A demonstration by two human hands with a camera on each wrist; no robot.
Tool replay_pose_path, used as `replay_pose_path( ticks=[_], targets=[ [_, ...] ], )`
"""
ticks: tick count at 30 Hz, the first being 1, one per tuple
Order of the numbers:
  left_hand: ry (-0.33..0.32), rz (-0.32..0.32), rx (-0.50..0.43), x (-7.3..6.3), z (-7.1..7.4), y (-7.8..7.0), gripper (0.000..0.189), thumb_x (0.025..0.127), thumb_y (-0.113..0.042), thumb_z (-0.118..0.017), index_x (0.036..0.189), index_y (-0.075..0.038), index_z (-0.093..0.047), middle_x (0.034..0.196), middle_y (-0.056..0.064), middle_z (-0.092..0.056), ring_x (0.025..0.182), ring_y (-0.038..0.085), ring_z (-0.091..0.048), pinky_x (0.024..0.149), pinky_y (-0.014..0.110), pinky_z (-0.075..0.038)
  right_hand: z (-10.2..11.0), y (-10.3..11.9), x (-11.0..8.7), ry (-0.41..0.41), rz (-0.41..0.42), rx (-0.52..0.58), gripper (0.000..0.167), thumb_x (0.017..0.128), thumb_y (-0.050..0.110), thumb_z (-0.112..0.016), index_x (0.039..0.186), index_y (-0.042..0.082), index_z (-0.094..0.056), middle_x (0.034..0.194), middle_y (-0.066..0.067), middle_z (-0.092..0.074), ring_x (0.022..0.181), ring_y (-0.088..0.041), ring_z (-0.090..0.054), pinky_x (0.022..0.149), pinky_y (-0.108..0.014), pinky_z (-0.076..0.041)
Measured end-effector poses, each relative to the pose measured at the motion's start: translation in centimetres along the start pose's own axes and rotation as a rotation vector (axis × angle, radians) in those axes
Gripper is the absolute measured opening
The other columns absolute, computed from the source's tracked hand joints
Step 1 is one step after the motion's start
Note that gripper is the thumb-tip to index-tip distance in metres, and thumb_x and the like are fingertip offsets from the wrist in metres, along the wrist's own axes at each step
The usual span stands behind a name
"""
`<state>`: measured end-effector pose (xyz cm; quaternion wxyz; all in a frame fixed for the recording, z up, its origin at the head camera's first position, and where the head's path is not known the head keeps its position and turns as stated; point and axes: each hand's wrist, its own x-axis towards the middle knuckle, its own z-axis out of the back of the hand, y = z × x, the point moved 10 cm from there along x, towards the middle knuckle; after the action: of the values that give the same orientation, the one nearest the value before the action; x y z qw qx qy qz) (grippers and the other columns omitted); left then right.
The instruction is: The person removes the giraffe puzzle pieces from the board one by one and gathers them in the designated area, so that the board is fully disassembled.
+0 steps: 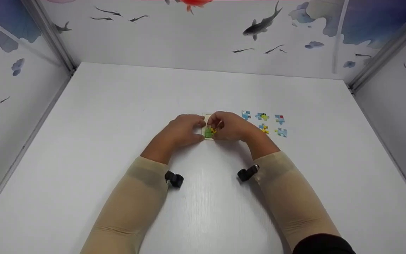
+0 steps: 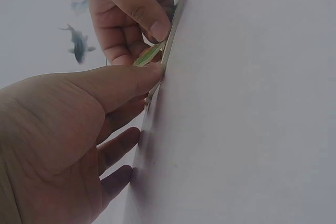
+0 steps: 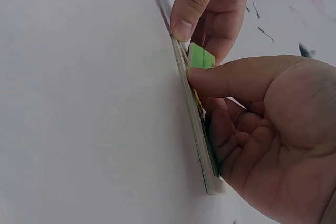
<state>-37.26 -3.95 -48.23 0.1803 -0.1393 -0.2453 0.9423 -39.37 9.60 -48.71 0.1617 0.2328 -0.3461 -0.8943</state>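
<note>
A shallow puzzle board (image 1: 208,117) lies on the table between the two hands, mostly covered by them. My left hand (image 1: 185,129) grips its left end, with the thumb at the near edge and the fingers on the far side. From the right, my right hand (image 1: 233,126) pinches a green and yellow jigsaw piece (image 1: 208,132) over the board. That piece (image 3: 201,55) stands tilted up from the board in the right wrist view, and the left wrist view shows it edge-on. Fingers hide part of its outline.
Several loose jigsaw pieces lie right of the board, among them a blue one with a red spot (image 1: 280,119) and a blue-yellow one (image 1: 264,128). The white table (image 1: 118,95) meets printed panels (image 1: 203,38) at the back and sides.
</note>
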Motion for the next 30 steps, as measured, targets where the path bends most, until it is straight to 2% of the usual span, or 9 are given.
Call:
replay_pose_path(
  ticks=[6,11,15,22,26,30],
  targets=[
    [-0.004,-0.004,-0.010,-0.1,0.1,-0.1,0.051,0.101,-0.034,-0.072,0.149,-0.020,-0.062,0.168,-0.007,-0.048,0.160,0.025,-0.039,0.133,0.048,-0.032,0.8,-0.2,-0.3,-0.044,0.035,0.079,0.015,0.102,0.014,-0.068,0.114,0.022,-0.072,0.112,-0.004,-0.067,0.107,-0.023,-0.060,0.093,-0.038,-0.051],
    [-0.005,0.022,-0.046,-0.4,0.2,0.0,0.051,0.100,-0.033,-0.074,0.148,-0.021,-0.063,0.167,-0.009,-0.049,0.161,0.022,-0.039,0.132,0.047,-0.033,2.0,-0.3,-0.8,-0.071,0.033,0.142,0.018,0.104,0.018,-0.068,0.119,0.025,-0.074,0.114,-0.004,-0.068,0.109,-0.022,-0.060,0.094,-0.035,-0.053],
    [-0.008,0.029,-0.040,-0.5,0.2,0.0,0.052,0.100,-0.033,-0.073,0.149,-0.021,-0.062,0.168,-0.009,-0.048,0.161,0.022,-0.038,0.133,0.046,-0.031,3.6,-0.7,-1.7,-0.079,0.008,0.169,0.022,0.105,0.020,-0.068,0.126,0.023,-0.075,0.118,-0.005,-0.068,0.108,-0.024,-0.063,0.092,-0.035,-0.057],
    [-0.019,0.042,-0.056,-0.7,0.2,0.0,0.052,0.101,-0.031,-0.073,0.150,-0.022,-0.061,0.169,-0.011,-0.047,0.163,0.021,-0.035,0.135,0.045,-0.028,6.6,-4.0,-3.8,-0.097,-0.101,0.221,0.025,0.104,0.017,-0.070,0.128,0.017,-0.075,0.120,-0.009,-0.068,0.106,-0.022,-0.073,0.094,-0.035,-0.064],
    [-0.021,0.035,-0.045,-0.6,0.2,0.0,0.051,0.101,-0.031,-0.073,0.150,-0.022,-0.062,0.169,-0.011,-0.046,0.163,0.022,-0.034,0.135,0.046,-0.027,7.1,-6.1,-5.0,-0.069,-0.169,0.224,0.026,0.102,0.015,-0.073,0.128,0.016,-0.076,0.120,-0.010,-0.068,0.105,-0.022,-0.074,0.093,-0.032,-0.065],
    [-0.013,0.035,-0.039,-0.6,0.1,0.0,0.052,0.101,-0.032,-0.072,0.151,-0.023,-0.061,0.170,-0.011,-0.045,0.164,0.022,-0.032,0.136,0.047,-0.025,7.2,-7.6,-6.2,-0.029,-0.201,0.216,0.026,0.100,0.014,-0.074,0.126,0.015,-0.076,0.124,-0.011,-0.071,0.105,-0.023,-0.074,0.091,-0.030,-0.065]
  ],
)
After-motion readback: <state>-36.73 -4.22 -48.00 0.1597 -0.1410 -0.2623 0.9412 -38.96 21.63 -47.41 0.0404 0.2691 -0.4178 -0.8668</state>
